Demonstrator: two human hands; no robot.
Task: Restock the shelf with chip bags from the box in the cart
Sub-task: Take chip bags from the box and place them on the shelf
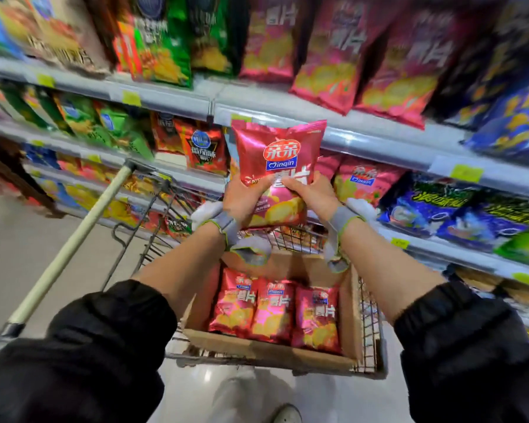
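- Chip bag (279, 166), red, is held upright above the cart (371, 331), in front of the shelf (379, 148) row of matching red bags (365, 181).
- Left hand (242, 198) and right hand (310, 195) both have their grip closed on the bag's lower half, fingers pinching the foil.
- Squeezing that hard could crush chips or pop the seam.
- Slick foil could slip, dropping it back toward the box (272, 349), which holds three more bags (275, 312).
- Pushing it in carelessly may topple the neighbouring bags.
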